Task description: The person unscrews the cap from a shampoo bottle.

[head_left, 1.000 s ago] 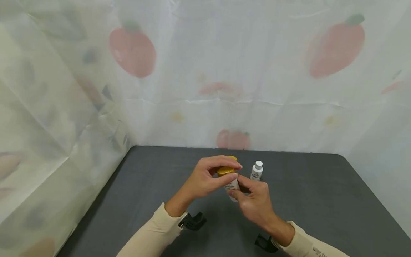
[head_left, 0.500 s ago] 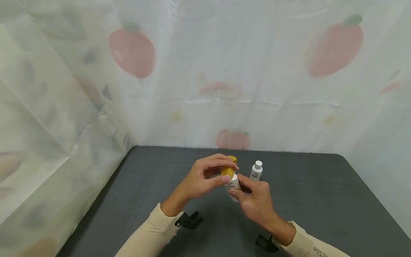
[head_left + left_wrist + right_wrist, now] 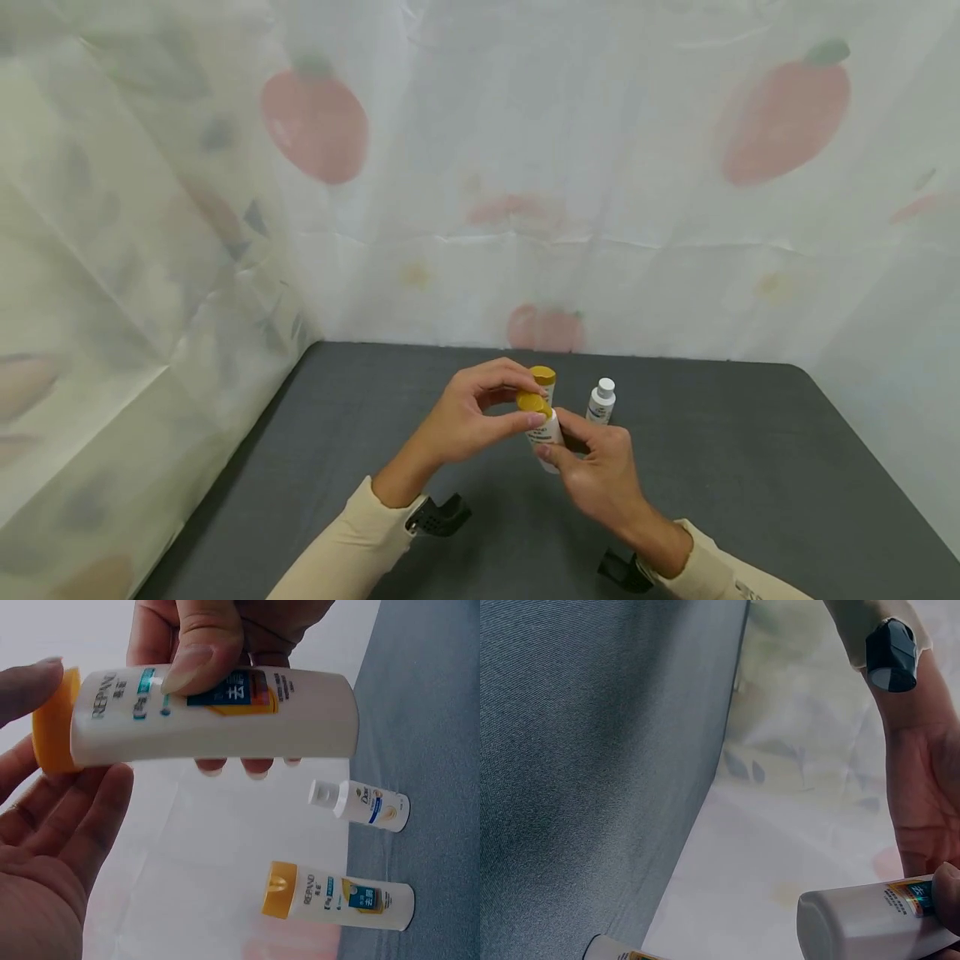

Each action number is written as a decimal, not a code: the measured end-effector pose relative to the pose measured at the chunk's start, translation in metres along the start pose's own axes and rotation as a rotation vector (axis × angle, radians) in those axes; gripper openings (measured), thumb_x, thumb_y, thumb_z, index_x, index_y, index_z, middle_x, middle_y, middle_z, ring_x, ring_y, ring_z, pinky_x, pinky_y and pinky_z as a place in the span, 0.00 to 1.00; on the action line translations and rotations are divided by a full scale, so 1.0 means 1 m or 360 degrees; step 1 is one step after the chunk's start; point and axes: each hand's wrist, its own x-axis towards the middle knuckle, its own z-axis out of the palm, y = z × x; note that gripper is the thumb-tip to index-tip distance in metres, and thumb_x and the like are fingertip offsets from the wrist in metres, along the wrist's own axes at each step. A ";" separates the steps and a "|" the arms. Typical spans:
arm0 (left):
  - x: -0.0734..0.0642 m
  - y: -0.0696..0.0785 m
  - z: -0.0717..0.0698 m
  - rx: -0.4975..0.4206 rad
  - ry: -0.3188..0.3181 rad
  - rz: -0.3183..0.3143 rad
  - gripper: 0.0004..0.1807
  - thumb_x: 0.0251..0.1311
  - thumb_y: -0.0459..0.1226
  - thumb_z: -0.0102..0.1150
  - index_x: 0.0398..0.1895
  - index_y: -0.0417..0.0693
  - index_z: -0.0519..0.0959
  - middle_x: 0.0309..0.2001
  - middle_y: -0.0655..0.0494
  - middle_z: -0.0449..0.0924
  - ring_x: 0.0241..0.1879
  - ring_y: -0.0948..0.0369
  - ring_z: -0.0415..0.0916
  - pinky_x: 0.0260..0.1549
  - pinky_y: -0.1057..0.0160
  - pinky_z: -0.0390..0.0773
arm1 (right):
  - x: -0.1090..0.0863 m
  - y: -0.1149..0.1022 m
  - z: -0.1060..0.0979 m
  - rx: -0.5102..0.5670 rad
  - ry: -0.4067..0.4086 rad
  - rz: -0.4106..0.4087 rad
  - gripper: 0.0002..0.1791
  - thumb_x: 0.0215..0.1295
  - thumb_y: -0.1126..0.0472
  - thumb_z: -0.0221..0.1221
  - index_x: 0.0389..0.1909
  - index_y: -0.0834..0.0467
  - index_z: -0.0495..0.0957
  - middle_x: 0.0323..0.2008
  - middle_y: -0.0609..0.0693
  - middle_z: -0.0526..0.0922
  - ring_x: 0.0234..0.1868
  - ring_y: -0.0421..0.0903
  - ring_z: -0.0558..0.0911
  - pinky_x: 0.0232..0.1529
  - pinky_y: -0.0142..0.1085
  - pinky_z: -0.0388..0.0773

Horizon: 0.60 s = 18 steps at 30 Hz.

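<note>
A white shampoo bottle (image 3: 217, 742) with a yellow cap (image 3: 56, 724) is held above the table, lying sideways in the left wrist view. My right hand (image 3: 600, 471) grips its body, thumb across the label. My left hand (image 3: 468, 417) holds the cap between thumb and fingertips. In the head view the cap (image 3: 534, 406) sits at the bottle's top end, slightly tilted; whether it is fully seated I cannot tell. In the right wrist view the bottle's base (image 3: 821, 926) points left.
A matching yellow-capped bottle (image 3: 352, 904) stands upright on the dark table (image 3: 712, 467) behind my hands. To its right stands a smaller white bottle (image 3: 601, 404) with a white cap. A fruit-printed curtain (image 3: 637, 167) rises behind the table's far edge.
My left hand has drawn slightly left and its fingers have shifted around the cap, whose tilt has changed. The standing yellow-capped bottle shows more. My right hand keeps its grip nearly still.
</note>
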 end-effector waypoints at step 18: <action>0.008 0.008 -0.001 0.0089 -0.0094 0.0068 0.12 0.63 0.27 0.69 0.50 0.38 0.87 0.54 0.42 0.83 0.50 0.58 0.83 0.47 0.63 0.87 | 0.002 0.000 0.001 0.0044 -0.0007 -0.0036 0.24 0.54 0.75 0.73 0.54 0.63 0.86 0.41 0.58 0.93 0.39 0.49 0.93 0.40 0.26 0.87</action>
